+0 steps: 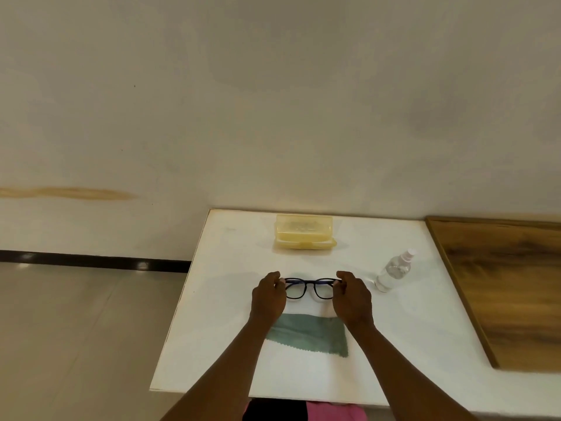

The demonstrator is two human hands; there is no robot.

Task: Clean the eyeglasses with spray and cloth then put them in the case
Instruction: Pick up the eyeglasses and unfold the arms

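Dark-framed eyeglasses (309, 288) sit between the two hands, gripped at either end. The left hand (269, 296) curls its fingers round the left end of the frame, and the right hand (352, 299) does the same at the right end, thumbs and fingertips pinching near the hinges. The lenses face down toward the person, and the frame is level over the white desk (230, 329); whether it is lifted clear of the surface or just resting on it I cannot tell. Both forearms reach in from the near edge of the desk, spreading apart toward the body.

Just behind the hands, between the wrists, a grey-green cloth (312, 334) lies flat on the desk, its near edge cut in a zigzag; the left forearm covers its left corner. To the right of the right hand stands a small clear spray bottle (394, 271) with a pale cap, apart from the glasses. At the far side of the desk, near the wall, a translucent yellow case (304, 231) sits with its lid raised, straight beyond the eyeglasses and well apart from them.

A brown wooden board (504, 287) adjoins the desk on the right. To the left is a pale tiled floor (76, 329) with a dark skirting strip (91, 260) along the off-white wall (273, 101).
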